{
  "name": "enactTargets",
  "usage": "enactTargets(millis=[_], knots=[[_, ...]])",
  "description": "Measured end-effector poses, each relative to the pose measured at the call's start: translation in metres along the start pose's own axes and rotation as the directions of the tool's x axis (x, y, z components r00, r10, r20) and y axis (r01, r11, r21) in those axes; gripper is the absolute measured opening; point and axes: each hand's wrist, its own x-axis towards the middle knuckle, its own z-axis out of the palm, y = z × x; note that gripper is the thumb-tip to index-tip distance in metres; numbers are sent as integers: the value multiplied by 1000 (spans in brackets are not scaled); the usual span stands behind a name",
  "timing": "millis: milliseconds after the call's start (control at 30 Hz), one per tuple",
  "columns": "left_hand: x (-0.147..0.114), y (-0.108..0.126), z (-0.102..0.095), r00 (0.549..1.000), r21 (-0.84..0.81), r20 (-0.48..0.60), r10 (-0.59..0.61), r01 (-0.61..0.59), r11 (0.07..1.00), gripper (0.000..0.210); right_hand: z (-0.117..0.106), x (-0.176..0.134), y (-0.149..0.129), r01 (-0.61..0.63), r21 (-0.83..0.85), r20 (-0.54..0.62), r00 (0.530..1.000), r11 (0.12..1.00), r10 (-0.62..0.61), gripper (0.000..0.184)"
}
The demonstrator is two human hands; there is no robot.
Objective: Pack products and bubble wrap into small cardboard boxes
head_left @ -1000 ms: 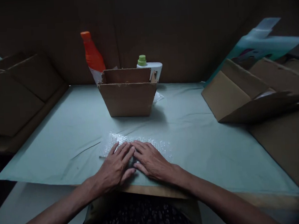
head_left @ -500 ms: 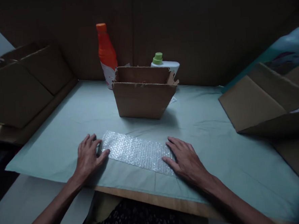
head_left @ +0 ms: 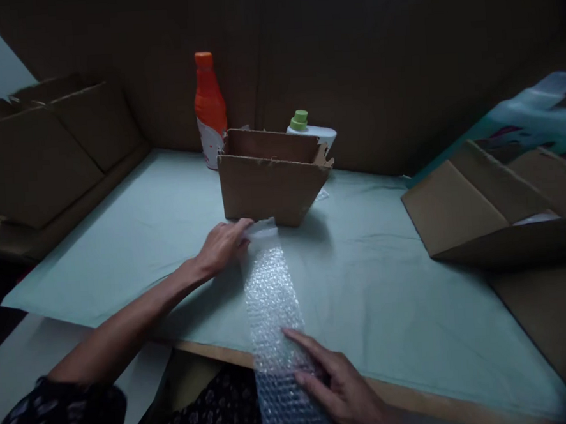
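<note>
A strip of clear bubble wrap (head_left: 272, 296) runs lengthwise away from me, its near end hanging over the table's front edge. My left hand (head_left: 222, 246) is closed on its far left corner, just in front of a small open cardboard box (head_left: 265, 189). At the strip's right edge near me, my right hand (head_left: 339, 384) grips the wrap with thumb and forefinger over the top; its other fingers are hidden. Behind the box stand an orange-red bottle (head_left: 210, 104) with a white label and a white bottle with a green cap (head_left: 299, 120).
A pale green cloth (head_left: 362, 258) covers the table, with a wooden edge (head_left: 215, 352) in front. Large cardboard boxes (head_left: 31, 163) line the left side. An open cardboard box (head_left: 455, 208) stands at right, with translucent teal plastic (head_left: 512, 121) behind it. Dark cardboard panels (head_left: 340, 55) close off the back.
The bubble wrap has turned from lying crosswise to pointing away from me. My left hand has moved forward and right; my right hand has come back toward me with the near end.
</note>
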Motion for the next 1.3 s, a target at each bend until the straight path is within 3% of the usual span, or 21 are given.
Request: enactTargets(millis=[100, 167, 267, 333, 400, 467, 533, 600, 633, 700, 733, 800, 867, 967, 1033, 1167, 1233, 1300], knots=[[22, 6, 15, 1000, 31, 23, 9, -10, 999, 54, 14, -1, 0, -75, 5, 41, 996, 997, 75, 38], [11, 3, 14, 999, 20, -22, 24, -23, 1000, 61, 15, -2, -3, -147, 106, 88, 987, 983, 138, 36], [-46, 2, 0, 987, -93, 29, 156, -153, 984, 63, 11, -2, -6, -240, 373, 181, 966, 896, 183, 35], [-99, 10, -10, 940, -201, 168, 299, -264, 943, 71, 10, -1, -7, -263, 547, 193, 963, 795, 186, 36], [-147, 24, -13, 898, -250, 220, 382, -326, 912, 83, 12, 2, -6, -268, 684, 177, 963, 678, 202, 39], [-178, 41, -6, 880, -302, 172, 443, -381, 874, 87, 15, 6, -6, -269, 779, 169, 960, 566, 224, 42], [-186, 56, 6, 924, -370, 72, 376, -325, 870, 76, 17, 11, -6, -247, 837, 149, 961, 489, 231, 47], [-175, 63, 17, 992, -441, 29, 124, -99, 892, 60, 16, 14, -6, -195, 856, 98, 970, 479, 220, 55], [-165, 64, 21, 998, -466, 44, -33, 50, 883, 54, 14, 13, -6, -162, 846, 60, 976, 507, 211, 60], [-145, 63, 25, 958, -466, 125, -259, 287, 837, 56, 8, 9, -5, -88, 763, -33, 984, 640, 175, 62], [-137, 61, 25, 938, -446, 162, -308, 348, 824, 60, 5, 6, -5, -47, 677, -86, 986, 734, 142, 57], [-126, 57, 26, 924, -393, 211, -319, 379, 838, 69, 0, 2, -4, 82, 398, -223, 975, 914, 10, 40], [-123, 54, 29, 926, -336, 232, -298, 364, 869, 73, -3, 3, -4, 250, 12, -319, 918, 968, -233, 25], [-126, 51, 34, 941, -294, 213, -263, 318, 901, 75, -4, 16, -1, 410, -482, -237, 790, 774, -565, 32], [-131, 50, 35, 965, -273, 142, -219, 251, 929, 73, -3, 29, 2, 429, -644, -102, 772, 633, -627, 37], [-143, 53, 30, 989, -143, -144, -32, 11, 990, 64, -4, 50, 7, 444, -739, 16, 764, 507, -645, 27], [-149, 56, 25, 977, -82, -181, 116, -133, 988, 59, -5, 55, 6, 468, -722, 12, 745, 510, -667, 26], [-153, 58, 22, 965, -90, -143, 218, -232, 969, 47, -8, 58, 2, 497, -659, -8, 746, 564, -666, 24]])
